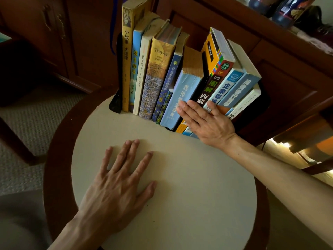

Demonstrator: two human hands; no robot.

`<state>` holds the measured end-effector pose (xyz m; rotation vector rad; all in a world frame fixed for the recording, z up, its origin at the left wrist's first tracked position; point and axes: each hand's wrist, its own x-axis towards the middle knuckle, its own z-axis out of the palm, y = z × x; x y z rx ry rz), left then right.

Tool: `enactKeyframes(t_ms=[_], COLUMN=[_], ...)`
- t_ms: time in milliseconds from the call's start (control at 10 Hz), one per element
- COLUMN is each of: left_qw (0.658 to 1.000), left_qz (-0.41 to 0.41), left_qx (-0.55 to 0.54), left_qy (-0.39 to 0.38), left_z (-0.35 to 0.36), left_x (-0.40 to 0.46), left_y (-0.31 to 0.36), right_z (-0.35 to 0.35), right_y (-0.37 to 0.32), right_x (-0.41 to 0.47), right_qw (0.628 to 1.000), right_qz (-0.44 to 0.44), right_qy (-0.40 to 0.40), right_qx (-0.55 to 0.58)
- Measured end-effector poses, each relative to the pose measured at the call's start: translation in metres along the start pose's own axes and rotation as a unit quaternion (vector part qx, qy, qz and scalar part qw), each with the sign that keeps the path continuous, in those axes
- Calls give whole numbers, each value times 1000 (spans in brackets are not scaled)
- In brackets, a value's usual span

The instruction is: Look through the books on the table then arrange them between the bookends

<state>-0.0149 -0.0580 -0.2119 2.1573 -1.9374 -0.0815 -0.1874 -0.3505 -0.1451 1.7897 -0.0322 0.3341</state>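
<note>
- The left hand (119, 179) is just lying flat on the round table (189, 204), palm down, fingers straight and spread a bit, holding nothing.
- The right hand (205, 120) is out at the far side of the table with its fingers straight and laid flat against the spines of the books (180, 82), low down on the right half of the row. It's pressing on them, not wrapped around any of them.
- Under those fingers are the light blue book (182, 98) and the dark spine with white characters (207, 91); the thumb sits further right on the pale blue ones (234, 83).
- The whole row stands along the far edge of the tabletop, spines facing the person. The tall yellow book (126, 65) on the far left is upright, then a blue one, a white one and the thick "Troyka" book (155, 78). From there rightward they lean more and more to the right.
- The left bookend (115, 103) is a black piece right up against the yellow book, its foot on the table.
- There's something dark behind the rightmost books that's probably the other bookend (264, 98), but it's too shadowy to be sure.
- The table has a cream top and a dark wooden rim (57, 159).
- Behind the books there's a dark wooden cabinet (279, 69), another with metal handles (54, 20) on the left, and carpet (27, 127) on the floor.
</note>
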Motion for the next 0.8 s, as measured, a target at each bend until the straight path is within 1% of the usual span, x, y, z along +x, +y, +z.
enactKeyframes(t_ms=[200,300,400,500,600,700,800], left_qw=[1000,998,998,997,997,997,996], left_qz=[-5,-16,-16,-19,-23,-27,-34], left_qx=[-13,-39,-55,-46,-44,-43,-41], left_qy=[-21,-37,-38,-53,-61,-66,-67], left_z=[-3,-12,-17,-22,-21,-22,-26], left_x=[-1,0,0,0,0,0,-2], left_y=[1,2,4,5,5,5,8], right_z=[-1,-7,-18,-38,-69,-102,-131], right_y=[-1,-2,-9,-19,-39,-69,-89], right_x=[1,3,9,17,22,20,14], right_qw=[1000,1000,998,990,961,895,775], right_qz=[2,8,33,96,171,262,335], right_qy=[0,-21,-49,-76,-93,-158,-266], right_qx=[-4,-6,21,74,196,326,465])
